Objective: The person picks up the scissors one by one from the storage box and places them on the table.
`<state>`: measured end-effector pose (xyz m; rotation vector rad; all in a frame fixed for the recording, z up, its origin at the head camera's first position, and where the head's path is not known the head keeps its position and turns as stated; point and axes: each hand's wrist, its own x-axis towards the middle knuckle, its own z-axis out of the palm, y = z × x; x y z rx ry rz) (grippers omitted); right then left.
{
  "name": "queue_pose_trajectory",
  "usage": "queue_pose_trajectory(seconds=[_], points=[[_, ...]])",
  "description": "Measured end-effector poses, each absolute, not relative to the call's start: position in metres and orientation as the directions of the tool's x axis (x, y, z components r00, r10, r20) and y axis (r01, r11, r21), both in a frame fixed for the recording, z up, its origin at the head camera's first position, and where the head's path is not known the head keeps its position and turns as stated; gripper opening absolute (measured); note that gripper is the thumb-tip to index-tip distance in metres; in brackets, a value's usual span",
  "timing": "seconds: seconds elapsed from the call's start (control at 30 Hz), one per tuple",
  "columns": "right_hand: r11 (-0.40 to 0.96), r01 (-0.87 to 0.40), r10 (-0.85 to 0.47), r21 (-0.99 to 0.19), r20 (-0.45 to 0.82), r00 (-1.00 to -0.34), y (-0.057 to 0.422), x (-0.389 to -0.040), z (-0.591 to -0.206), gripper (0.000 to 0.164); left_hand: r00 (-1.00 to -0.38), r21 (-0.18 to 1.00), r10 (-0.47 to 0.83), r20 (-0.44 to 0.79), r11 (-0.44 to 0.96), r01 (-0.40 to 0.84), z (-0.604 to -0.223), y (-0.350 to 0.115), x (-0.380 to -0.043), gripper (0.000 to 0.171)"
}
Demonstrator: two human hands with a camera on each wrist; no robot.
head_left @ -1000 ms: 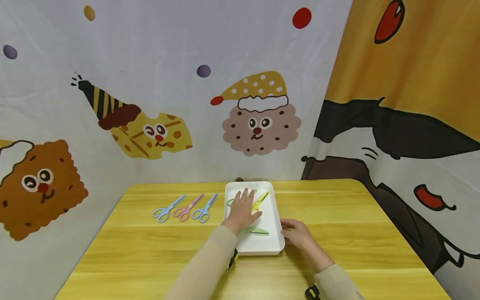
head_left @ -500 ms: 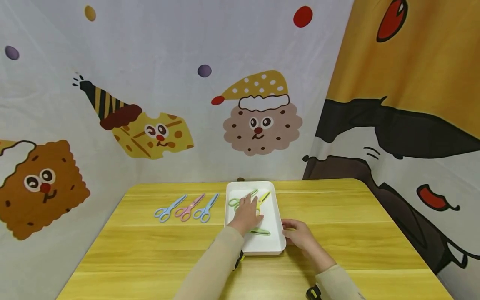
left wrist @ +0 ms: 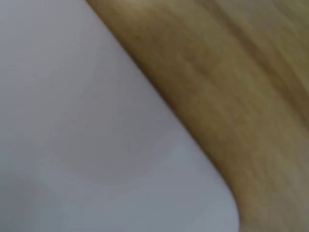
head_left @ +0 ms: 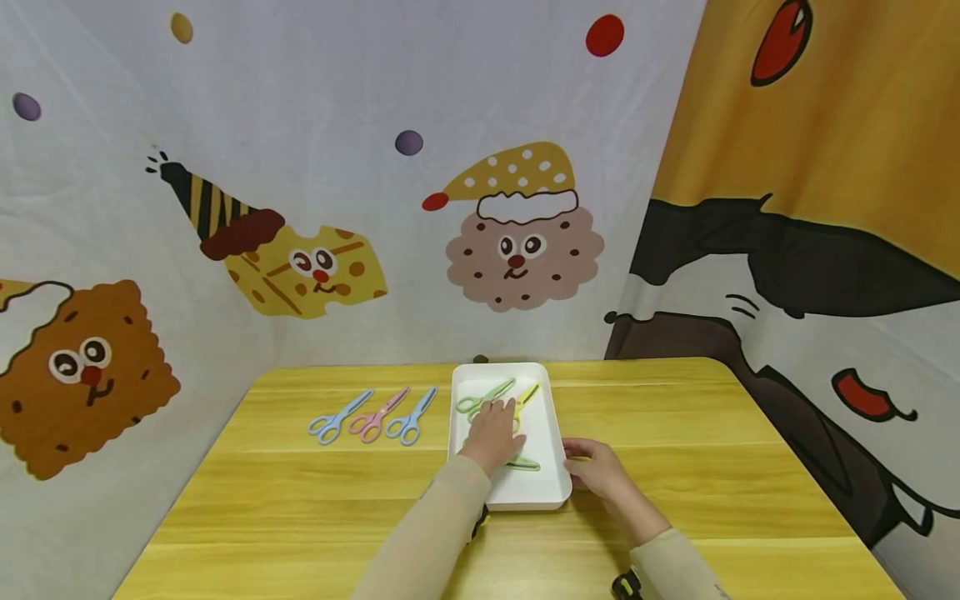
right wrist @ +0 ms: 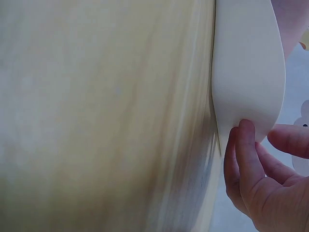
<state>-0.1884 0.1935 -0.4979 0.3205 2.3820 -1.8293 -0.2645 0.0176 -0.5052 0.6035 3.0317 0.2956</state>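
My left hand (head_left: 493,437) reaches into the white tray (head_left: 551,492), palm down over the scissors there, thumb spread to the right. Its fingers overlap the handles of the yellow scissors (head_left: 528,395) and part of the green scissors (head_left: 497,390) behind. From under the palm, the tip of another green pair (head_left: 525,463) sticks out. What lies beneath the palm is hidden. My right hand (head_left: 600,468) holds the tray at its right side. In the right wrist view, fingertips (right wrist: 246,124) press the tray's outer wall while the thumb is at the rim.
Left of the tray, blue scissors (head_left: 341,417), pink scissors (head_left: 379,415) and a second blue pair (head_left: 412,417) lie in a row on the wooden table (head_left: 300,500). A printed curtain (head_left: 337,83) hangs right behind the table.
My left hand has drawn back slightly toward me and to the right, with its fingers less stretched, uncovering more of the rear green scissors. The right hand stays at the tray.
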Motion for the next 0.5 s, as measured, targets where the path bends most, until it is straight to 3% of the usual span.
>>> queue_pose_trajectory(seconds=[0.23,0.5], points=[[0.246,0.248,0.098,-0.937,-0.23,-0.968,0.194,-0.187,-0.497,0.037,-0.92,0.227,0.393,-0.001,0.896,0.382,-0.505,0.022,-0.266,0.063],[0.247,0.247,0.099,-0.937,-0.229,-0.968,0.193,-0.188,-0.497,0.037,-0.951,0.222,0.303,0.068,0.924,0.31,-0.513,0.031,-0.265,0.061]])
